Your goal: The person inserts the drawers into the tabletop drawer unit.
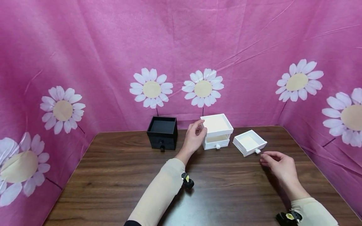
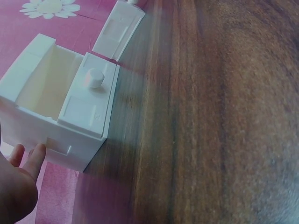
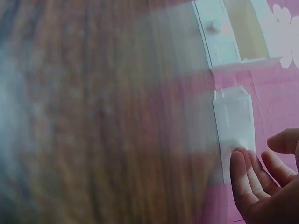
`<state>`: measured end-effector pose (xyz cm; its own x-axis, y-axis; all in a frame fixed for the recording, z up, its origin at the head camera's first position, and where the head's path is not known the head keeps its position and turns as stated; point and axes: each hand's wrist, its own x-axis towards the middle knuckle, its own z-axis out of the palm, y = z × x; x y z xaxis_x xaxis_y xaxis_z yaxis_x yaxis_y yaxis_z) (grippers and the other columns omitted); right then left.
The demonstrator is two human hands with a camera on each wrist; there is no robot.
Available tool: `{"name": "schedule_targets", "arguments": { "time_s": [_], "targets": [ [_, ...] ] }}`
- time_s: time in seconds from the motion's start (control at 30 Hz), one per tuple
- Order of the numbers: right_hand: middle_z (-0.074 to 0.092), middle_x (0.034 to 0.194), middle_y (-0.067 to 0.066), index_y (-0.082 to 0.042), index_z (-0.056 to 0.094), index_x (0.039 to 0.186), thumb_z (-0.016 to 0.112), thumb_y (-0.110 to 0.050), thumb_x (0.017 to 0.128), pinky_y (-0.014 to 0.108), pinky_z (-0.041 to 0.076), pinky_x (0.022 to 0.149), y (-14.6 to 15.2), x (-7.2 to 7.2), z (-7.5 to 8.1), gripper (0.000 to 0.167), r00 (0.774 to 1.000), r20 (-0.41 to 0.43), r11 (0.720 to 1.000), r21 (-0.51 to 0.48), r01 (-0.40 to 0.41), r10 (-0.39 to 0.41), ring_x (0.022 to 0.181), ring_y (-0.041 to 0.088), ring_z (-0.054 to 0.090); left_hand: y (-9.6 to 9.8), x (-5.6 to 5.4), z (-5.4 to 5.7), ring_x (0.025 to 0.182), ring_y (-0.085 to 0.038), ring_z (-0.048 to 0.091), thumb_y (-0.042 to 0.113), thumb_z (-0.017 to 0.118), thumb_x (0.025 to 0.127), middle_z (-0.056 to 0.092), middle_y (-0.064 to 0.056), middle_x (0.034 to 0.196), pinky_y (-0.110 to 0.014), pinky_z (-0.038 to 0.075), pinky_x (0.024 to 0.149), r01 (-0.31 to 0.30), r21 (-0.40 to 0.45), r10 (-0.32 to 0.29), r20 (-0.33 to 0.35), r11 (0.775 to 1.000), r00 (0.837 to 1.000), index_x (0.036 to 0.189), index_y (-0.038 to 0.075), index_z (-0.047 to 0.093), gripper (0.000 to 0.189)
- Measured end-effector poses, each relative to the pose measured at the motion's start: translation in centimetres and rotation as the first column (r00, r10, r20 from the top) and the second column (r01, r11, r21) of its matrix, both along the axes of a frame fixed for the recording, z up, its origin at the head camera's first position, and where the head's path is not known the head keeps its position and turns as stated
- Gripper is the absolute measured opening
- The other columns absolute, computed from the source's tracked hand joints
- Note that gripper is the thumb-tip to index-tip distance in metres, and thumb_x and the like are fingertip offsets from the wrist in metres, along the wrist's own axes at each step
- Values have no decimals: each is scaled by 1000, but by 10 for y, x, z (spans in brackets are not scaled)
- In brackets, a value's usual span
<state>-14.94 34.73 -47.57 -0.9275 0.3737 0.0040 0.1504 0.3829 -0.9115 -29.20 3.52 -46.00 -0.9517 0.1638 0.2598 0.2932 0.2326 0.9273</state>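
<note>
A white two-tier drawer box (image 1: 216, 124) stands toward the back of the table, its upper slot without a drawer and its lower drawer (image 2: 88, 98) in place with a round knob. My left hand (image 1: 193, 138) is at the box's left side, fingertips against the side wall in the left wrist view. To the right of the box, a loose white drawer (image 1: 243, 146) lies on the table, knob toward me. Close by that knob is my right hand (image 1: 281, 166); its thumb stands apart from the fingers, with nothing between them in the right wrist view.
A black drawer box (image 1: 162, 135) with an open-topped tray stands left of the white one. The brown wooden table (image 1: 118, 175) ends at a pink curtain (image 1: 113, 62) with printed daisies behind and on both sides.
</note>
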Motion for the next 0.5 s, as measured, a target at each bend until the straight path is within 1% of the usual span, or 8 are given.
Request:
{"name": "schedule_targets", "arguments": {
  "time_s": [0.13,0.27,0.4,0.5],
  "targets": [
    [75,73,-23,22,62,129,65,-11,106,16,63,65,2,-3,1,40,1000,-6,1000,7,4,-4,67,-4,74,0,0,1,127,-28,64,25,65,103,59,-18,139,-37,59,110,8,14,-8,-2,1000,1000,146,17,67,44],
    [79,81,-13,23,57,136,66,-11,106,16,64,68,5,-10,1,47,1000,24,1000,24,-15,15,69,-6,73,-2,0,2,127,-30,64,25,65,103,59,-19,139,-40,59,111,14,28,-14,0,1000,1000,146,16,67,44],
    [81,89,-3,24,53,141,66,-12,106,18,65,70,8,-16,-1,52,997,67,1000,-1,-26,26,70,-6,72,-2,0,1,127,-29,64,25,65,103,59,-18,139,-38,59,111,16,23,-16,4,1000,1000,146,16,67,44],
    [81,92,1,25,51,142,65,-11,107,18,65,71,8,-19,-3,53,996,83,999,-32,-23,26,70,-5,72,-2,-1,0,128,-28,63,24,65,103,58,-18,140,-35,59,111,18,14,-18,11,1000,1000,147,17,66,45]
  ]
}}
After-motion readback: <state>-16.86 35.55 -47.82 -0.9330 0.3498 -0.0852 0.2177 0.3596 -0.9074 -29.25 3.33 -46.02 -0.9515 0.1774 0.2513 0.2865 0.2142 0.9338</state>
